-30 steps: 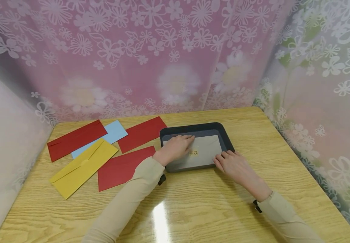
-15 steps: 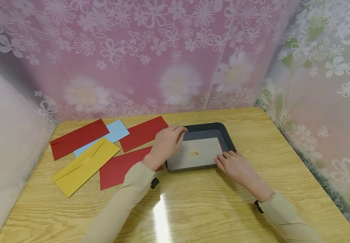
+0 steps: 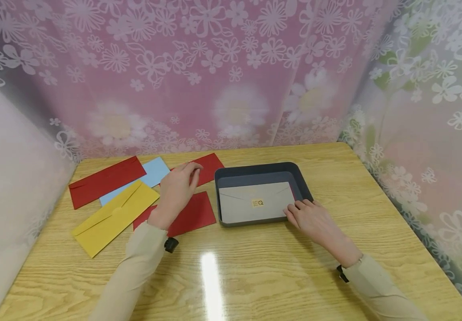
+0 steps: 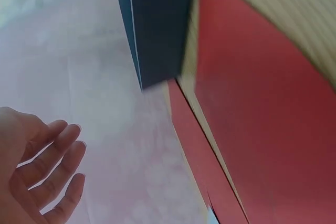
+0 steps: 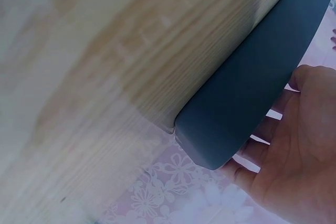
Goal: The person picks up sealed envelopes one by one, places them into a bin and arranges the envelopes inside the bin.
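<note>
Seemingly for steadiness, dark tray [image 3: 255,177], pale envelope [image 3: 255,213] inside, is gripped at one corner by right hand [image 3: 310,221], hold partly hidden; relaxed left hand [image 3: 177,187], unladen, overhangs red envelopes [image 3: 196,214].

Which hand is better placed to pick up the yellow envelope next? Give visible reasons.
Probably the left hand: it hangs empty near the yellow envelope, above red envelopes. The right hand is farther off, touching the rim of the tray.
</note>
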Action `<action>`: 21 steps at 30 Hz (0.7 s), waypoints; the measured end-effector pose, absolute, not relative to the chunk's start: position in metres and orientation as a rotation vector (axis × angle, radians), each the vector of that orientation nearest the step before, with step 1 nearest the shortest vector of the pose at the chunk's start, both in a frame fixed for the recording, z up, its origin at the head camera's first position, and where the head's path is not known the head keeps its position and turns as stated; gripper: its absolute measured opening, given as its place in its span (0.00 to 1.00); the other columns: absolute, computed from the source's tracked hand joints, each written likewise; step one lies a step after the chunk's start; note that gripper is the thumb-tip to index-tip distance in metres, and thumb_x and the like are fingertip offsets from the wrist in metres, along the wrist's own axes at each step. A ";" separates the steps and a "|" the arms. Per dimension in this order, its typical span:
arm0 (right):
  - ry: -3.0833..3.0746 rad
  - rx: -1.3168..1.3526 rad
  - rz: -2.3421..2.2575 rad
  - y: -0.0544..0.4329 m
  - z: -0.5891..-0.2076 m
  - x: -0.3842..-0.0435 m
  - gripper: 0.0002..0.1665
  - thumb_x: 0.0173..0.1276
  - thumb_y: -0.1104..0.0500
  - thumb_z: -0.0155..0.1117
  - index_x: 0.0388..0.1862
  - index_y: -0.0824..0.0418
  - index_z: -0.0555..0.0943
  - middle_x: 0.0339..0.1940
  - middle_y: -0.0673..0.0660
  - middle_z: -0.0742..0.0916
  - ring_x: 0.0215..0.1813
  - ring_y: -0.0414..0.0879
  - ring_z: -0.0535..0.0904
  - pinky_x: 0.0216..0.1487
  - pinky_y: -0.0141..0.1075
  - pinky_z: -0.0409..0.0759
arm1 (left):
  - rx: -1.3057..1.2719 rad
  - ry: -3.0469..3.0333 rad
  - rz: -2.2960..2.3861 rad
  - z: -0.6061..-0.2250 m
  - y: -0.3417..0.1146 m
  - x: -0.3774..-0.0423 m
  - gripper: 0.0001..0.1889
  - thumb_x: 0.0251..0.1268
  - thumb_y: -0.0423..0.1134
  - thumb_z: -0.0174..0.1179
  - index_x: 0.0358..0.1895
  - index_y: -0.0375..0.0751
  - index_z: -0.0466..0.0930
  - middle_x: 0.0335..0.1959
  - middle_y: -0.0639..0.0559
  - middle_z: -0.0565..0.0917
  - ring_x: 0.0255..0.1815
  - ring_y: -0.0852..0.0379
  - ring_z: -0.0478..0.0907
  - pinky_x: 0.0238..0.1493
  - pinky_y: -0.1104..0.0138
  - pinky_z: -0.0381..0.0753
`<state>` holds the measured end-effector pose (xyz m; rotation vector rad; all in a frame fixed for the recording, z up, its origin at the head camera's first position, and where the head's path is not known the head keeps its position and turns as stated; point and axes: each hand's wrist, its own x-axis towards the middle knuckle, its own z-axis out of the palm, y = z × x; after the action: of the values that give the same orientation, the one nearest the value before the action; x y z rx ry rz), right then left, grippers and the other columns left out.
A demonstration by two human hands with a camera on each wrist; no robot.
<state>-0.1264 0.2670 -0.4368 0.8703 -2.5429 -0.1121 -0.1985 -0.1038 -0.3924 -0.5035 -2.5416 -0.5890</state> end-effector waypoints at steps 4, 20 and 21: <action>-2.538 0.871 -0.102 0.266 -0.436 -0.126 0.12 0.68 0.55 0.66 0.29 0.60 0.78 0.25 0.54 0.79 0.30 0.53 0.77 0.28 0.42 0.73 | -0.408 -2.553 -0.619 -0.395 -0.137 -0.198 0.09 0.75 0.39 0.60 0.50 0.41 0.85 0.38 0.46 0.88 0.32 0.49 0.84 0.20 0.61 0.77; -2.540 0.879 -0.116 0.268 -0.436 -0.127 0.14 0.69 0.53 0.66 0.25 0.56 0.75 0.23 0.52 0.77 0.27 0.51 0.74 0.25 0.40 0.68 | 0.020 -2.679 -0.579 -0.415 -0.262 -0.173 0.10 0.73 0.35 0.58 0.51 0.37 0.84 0.42 0.37 0.85 0.34 0.39 0.81 0.20 0.56 0.73; -2.539 0.883 -0.118 0.268 -0.436 -0.127 0.14 0.69 0.53 0.66 0.25 0.56 0.75 0.23 0.52 0.76 0.27 0.51 0.74 0.25 0.40 0.68 | 0.024 -2.693 -0.573 -0.417 -0.267 -0.171 0.10 0.73 0.35 0.59 0.51 0.36 0.83 0.43 0.36 0.85 0.36 0.39 0.81 0.24 0.53 0.75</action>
<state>-0.1271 0.2678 -0.4358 0.8830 -2.5386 -0.1180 -0.1706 -0.2675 -0.4174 0.0244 -2.6926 -0.5733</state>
